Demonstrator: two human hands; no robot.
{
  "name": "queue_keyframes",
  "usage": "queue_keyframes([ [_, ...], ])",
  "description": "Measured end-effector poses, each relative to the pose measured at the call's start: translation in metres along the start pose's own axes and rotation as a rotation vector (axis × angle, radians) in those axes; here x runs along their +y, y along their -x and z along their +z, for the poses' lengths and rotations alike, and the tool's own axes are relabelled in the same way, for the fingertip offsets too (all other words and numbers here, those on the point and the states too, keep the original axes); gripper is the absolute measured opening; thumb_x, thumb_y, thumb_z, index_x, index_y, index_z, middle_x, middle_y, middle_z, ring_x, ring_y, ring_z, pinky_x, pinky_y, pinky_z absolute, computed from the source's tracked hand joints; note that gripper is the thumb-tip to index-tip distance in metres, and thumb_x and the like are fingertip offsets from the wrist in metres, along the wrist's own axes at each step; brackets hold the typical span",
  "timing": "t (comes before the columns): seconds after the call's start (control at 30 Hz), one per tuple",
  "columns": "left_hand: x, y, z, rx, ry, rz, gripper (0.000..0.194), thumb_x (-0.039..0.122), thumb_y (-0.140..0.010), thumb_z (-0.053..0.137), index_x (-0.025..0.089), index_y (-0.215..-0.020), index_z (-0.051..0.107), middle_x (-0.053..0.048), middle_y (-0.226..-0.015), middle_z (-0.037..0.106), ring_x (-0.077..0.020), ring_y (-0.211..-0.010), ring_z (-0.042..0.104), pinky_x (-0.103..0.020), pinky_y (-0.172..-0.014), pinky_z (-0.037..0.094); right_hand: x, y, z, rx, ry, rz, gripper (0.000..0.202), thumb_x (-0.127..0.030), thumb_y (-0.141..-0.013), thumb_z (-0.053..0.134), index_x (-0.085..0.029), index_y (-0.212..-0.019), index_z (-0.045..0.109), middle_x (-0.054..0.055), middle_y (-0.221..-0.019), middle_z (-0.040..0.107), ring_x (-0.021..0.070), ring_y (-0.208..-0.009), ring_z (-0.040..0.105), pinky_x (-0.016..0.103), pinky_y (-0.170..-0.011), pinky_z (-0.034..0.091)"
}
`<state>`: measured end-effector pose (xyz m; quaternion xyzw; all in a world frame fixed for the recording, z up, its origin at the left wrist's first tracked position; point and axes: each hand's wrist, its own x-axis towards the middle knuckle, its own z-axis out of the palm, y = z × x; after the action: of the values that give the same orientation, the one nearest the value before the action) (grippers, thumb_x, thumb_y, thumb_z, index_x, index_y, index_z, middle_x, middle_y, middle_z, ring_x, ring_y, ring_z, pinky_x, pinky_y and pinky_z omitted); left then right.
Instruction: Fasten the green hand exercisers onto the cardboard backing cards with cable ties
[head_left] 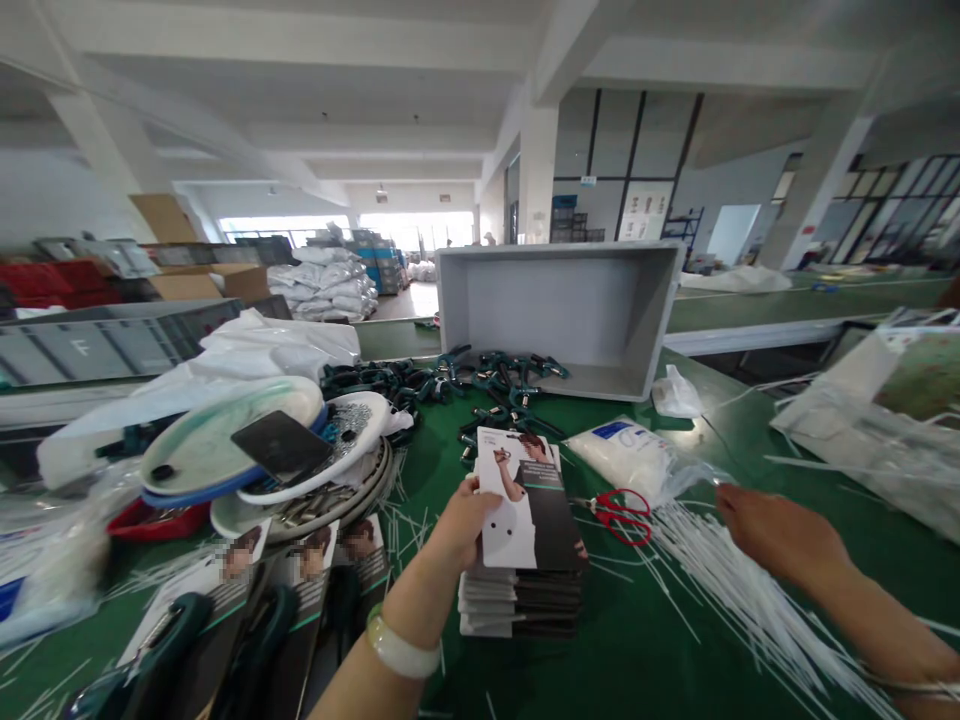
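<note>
My left hand [466,520] is closed on the left edge of a printed card [517,500] at the top of a tall card stack [517,605]. At the right, my right hand [757,520] has its fingers pressed together at the end of a clear plastic bag [694,475], above a spread of white zip ties [750,600]; what it pinches is too small to make out. Red-handled scissors [622,517] lie between the stack and the ties. Carded tools with dark green handles [274,640] lie at the lower left.
A grey bin [555,310] stands on its side behind a pile of dark green tools [510,385]. Round trays [232,430] with a black phone [281,447] are at the left. A bag of white material [622,455] lies near the scissors; plastic bags [885,420] sit far right.
</note>
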<state>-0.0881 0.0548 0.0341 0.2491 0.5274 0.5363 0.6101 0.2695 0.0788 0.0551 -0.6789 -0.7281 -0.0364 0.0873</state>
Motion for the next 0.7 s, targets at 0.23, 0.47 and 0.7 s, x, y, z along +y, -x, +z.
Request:
queue_keyframes([
  [0.23, 0.002, -0.003, 0.008, -0.056, 0.054, -0.010, 0.047, 0.020, -0.060, 0.074, 0.012, -0.103, 0.054, -0.006, -0.065, 0.069, -0.0205, -0.054, 0.064, -0.032, -0.055, 0.050, -0.030, 0.013, -0.039, 0.072, -0.215, 0.102, 0.018, -0.036, -0.077, 0.042, -0.023, -0.074, 0.054, 0.005, -0.064, 0.064, 0.0198, -0.057, 0.059, 0.031, -0.053, 0.040],
  [0.47, -0.002, 0.005, 0.009, -0.095, 0.109, 0.061, 0.038, 0.025, -0.064, 0.072, 0.016, -0.096, 0.053, -0.005, -0.074, 0.069, -0.0178, -0.056, 0.064, -0.030, -0.055, 0.050, -0.030, -0.010, 0.037, 0.092, -0.497, 0.065, 0.026, -0.042, -0.075, 0.041, -0.021, -0.076, 0.055, 0.003, -0.073, 0.066, 0.0189, -0.068, 0.060, 0.030, -0.065, 0.045],
  [0.7, -0.005, 0.002, 0.009, -0.171, 0.104, 0.057, 0.038, 0.019, -0.065, 0.068, 0.016, -0.098, 0.050, -0.005, -0.074, 0.069, -0.0179, -0.057, 0.063, -0.029, -0.056, 0.049, -0.071, -0.003, 0.021, 0.245, -0.924, 0.141, 0.034, -0.049, -0.072, 0.046, -0.017, -0.081, 0.055, 0.006, -0.074, 0.064, 0.0185, -0.067, 0.059, 0.029, -0.063, 0.046],
])
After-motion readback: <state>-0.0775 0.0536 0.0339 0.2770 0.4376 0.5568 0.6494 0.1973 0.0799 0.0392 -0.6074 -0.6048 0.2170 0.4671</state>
